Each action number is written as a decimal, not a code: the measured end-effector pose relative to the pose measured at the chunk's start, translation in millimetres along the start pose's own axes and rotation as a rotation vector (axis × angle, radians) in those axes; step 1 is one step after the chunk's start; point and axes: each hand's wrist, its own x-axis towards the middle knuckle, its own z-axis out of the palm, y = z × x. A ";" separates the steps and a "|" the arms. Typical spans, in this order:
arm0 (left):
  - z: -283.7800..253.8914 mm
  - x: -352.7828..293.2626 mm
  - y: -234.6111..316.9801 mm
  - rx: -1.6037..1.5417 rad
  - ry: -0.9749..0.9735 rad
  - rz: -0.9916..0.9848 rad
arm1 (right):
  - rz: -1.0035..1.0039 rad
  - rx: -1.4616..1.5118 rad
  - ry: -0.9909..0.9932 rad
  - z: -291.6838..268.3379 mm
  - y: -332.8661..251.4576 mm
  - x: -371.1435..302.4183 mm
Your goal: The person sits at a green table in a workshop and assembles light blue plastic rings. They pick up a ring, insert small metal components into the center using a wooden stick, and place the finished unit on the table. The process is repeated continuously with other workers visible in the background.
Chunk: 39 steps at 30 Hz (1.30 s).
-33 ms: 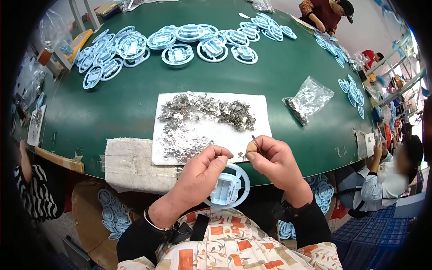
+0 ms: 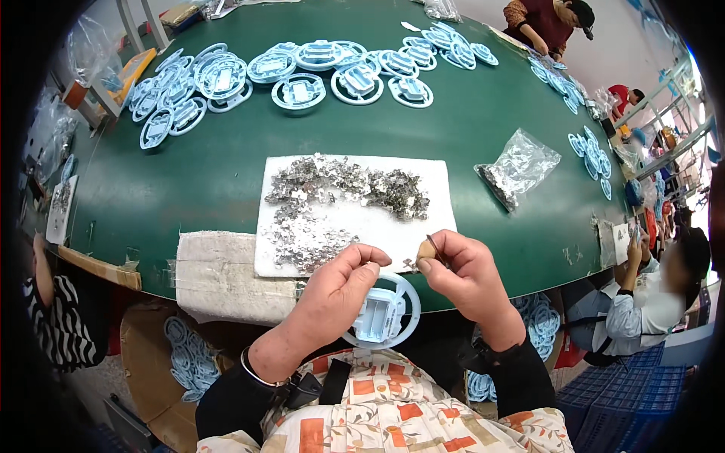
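Observation:
My left hand (image 2: 328, 298) is closed in a pinch, thumb against forefinger; whatever may be between the tips is too small to make out. Below its fingertips, a light blue plastic ring with a boxy centre (image 2: 381, 317), like a toy steering wheel, rests at the table's near edge, partly covered by this hand. My right hand (image 2: 472, 275) pinches a thin dark strip (image 2: 433, 243), with a tan covering on one fingertip. Ahead of both hands lies a white foam board (image 2: 355, 241) bearing heaps of small silvery metal clips (image 2: 310, 238) and darker ones (image 2: 398, 194).
A folded whitish cloth pad (image 2: 215, 275) adjoins the board's left side. Right of the board lies a clear plastic bag (image 2: 521, 166) with dark bits. Many blue wheels (image 2: 298, 92) spread across the far green table (image 2: 174, 189). Cartons of wheels (image 2: 143, 362) stand below; co-workers sit around.
My right hand has shifted slightly to the right, away from my left, and the thin dark strip has turned in its fingers. My left hand looks unmoved.

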 end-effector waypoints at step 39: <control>15.4 30.4 8.9 -0.256 0.064 0.195 | 0.086 0.296 -0.064 -21.5 29.0 -29.1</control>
